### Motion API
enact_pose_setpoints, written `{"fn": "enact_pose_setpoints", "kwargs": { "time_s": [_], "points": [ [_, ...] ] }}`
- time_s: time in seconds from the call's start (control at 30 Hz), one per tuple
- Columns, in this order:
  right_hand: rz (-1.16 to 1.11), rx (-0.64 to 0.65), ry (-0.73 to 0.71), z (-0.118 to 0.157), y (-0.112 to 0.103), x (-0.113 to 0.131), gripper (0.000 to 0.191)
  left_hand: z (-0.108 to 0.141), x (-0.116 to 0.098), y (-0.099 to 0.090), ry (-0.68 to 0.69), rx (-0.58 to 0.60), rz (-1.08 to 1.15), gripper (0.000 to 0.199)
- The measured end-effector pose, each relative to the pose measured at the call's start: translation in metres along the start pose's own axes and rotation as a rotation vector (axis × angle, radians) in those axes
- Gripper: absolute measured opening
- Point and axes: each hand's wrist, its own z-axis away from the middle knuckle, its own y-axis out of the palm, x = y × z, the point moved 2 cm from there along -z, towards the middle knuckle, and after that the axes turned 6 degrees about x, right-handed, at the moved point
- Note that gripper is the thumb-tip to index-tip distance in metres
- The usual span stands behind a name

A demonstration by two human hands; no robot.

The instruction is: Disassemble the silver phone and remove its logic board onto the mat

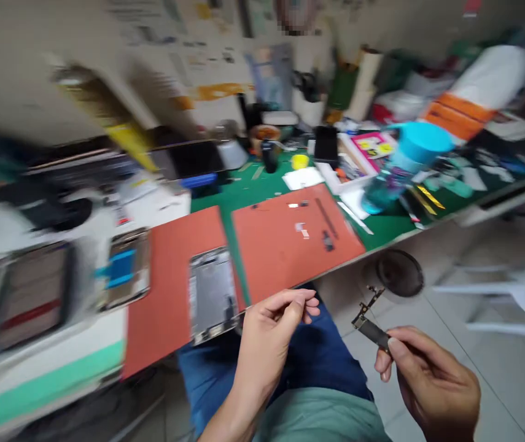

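Off the table's front edge, on the right, my right hand [428, 374] pinches a phone logic board [373, 331] between thumb and fingers. The board is dark, with a narrow arm bent upward at its far end. My left hand [271, 331] is in front of the red mats, fingers curled and thumb against the index finger. Whether anything small is inside that pinch is hidden. Beside it, an opened phone housing [211, 294] overlaps the edge of the left red mat [170, 270]. Small loose phone parts [327, 240] lie on the right red mat [280, 264].
Another phone part with blue film [124, 267] and a dark tablet-like device [34, 294] lie to the left. A blue-lidded bottle [400, 162] stands on the green mat [386, 236] at right. A round bin [400, 270] and white chair [511, 301] are on the floor.
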Motion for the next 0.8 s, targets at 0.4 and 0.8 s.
{"fn": "enact_pose_setpoints", "kwargs": {
  "time_s": [0.4, 0.8],
  "points": [
    [-0.103, -0.694, 0.109, 0.072, -0.165, -0.035, 0.013, -0.162, 0.128, 0.356, 0.354, 0.824, -1.166, 0.021],
    [-0.263, -0.709, 0.301, 0.091, -0.186, -0.082, 0.015, -0.205, 0.171, 0.465, 0.431, 0.996, -1.291, 0.024]
  ]
}}
